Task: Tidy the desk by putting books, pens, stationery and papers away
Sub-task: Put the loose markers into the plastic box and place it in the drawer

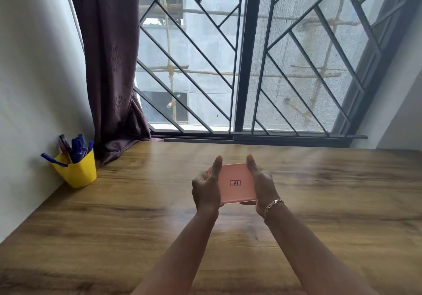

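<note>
A flat pink box with a small dark label on its lid is held over the middle of the wooden desk. My left hand grips its left side with the thumb lying along the edge. My right hand, with a bracelet at the wrist, grips the right side the same way. A yellow pen cup stands at the far left by the wall, holding several blue and dark pens.
A dark purple curtain hangs at the back left and drapes onto the desk corner. A barred window runs along the desk's far edge. White walls close in the left and right sides.
</note>
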The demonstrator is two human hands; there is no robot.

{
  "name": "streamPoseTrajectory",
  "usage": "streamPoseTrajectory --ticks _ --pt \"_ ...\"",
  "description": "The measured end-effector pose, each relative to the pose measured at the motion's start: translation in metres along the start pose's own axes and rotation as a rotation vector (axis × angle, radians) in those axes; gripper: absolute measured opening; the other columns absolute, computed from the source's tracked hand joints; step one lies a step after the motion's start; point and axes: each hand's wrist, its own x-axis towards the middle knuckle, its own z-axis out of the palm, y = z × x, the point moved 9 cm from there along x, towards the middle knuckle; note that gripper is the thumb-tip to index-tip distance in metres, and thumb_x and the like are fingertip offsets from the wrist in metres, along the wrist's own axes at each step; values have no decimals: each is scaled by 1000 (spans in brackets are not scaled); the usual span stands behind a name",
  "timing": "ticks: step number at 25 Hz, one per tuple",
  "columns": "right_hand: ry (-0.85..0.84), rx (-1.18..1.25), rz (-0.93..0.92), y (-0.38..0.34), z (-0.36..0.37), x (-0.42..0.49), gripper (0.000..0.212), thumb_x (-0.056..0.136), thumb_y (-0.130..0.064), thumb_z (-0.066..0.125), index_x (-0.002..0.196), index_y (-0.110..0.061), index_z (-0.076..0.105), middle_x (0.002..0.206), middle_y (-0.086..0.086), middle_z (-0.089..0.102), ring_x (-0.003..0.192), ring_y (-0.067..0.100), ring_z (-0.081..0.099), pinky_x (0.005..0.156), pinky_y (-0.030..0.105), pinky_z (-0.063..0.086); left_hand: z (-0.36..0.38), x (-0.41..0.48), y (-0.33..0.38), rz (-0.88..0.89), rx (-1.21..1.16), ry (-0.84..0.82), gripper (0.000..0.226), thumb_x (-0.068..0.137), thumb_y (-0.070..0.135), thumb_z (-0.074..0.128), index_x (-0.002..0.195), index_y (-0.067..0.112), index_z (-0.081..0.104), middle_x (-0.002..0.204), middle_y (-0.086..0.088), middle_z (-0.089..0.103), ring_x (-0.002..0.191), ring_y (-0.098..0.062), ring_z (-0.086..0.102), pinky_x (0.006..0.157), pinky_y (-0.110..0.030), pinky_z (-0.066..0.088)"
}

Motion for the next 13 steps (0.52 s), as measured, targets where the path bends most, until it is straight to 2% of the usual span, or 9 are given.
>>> streamPoseTrajectory --ticks 4,7,10,13 --pt "16 -23 40 5 1 -5 44 83 -56 54 93 -14 49 76 8 60 61 25 63 56 35 53 -6 -4 -1 -5 33 23 42 77 61 59 73 19 58 74 -7 67 74 -30 68 68 -46 59" --pt "-28 -54 114 10 7 -12 42 84 -57 52 88 -16 51 74 6 61 63 23 61 66 39 52 -10 -4 -7 -53 69 -25 43 79 63 55 78 21 58 78 -6 67 78 -29 67 68 -44 58" --pt "-42 -69 193 15 8 -19 45 81 -61 51 85 -17 56 74 6 64 69 25 61 85 49 47 -4 -7 -8 -128 50 -226 45 85 61 48 97 19 59 89 -6 66 82 -24 64 73 -43 55" --pt "-68 -17 224 15 8 -28 47 85 -63 44 80 -19 57 77 6 65 74 25 61 94 53 41 -3 -19 -9 -176 111 -387 52 88 56 48 121 16 52 109 -9 63 97 -26 60 82 -46 53"
